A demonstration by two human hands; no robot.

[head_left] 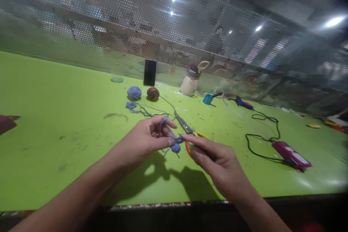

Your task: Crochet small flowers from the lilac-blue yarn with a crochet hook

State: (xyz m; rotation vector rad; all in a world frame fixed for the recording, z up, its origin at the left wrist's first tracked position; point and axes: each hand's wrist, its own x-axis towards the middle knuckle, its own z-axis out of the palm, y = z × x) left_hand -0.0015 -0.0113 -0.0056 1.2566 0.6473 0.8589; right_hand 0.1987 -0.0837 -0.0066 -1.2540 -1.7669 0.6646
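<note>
While half-curled, left hand (146,136) on blue crochet (176,148).

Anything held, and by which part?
Left hand pinches the small blue-purple yarn piece by its upper left part; right hand is at its right side, its grip unclear.

On the table (67,145), one yarn ball (153,94) is lying before the phone (150,73), another ball (134,92) is lying left of the first, and the bottle (189,85) is standing farther right, behind the scissors (182,121)
</note>
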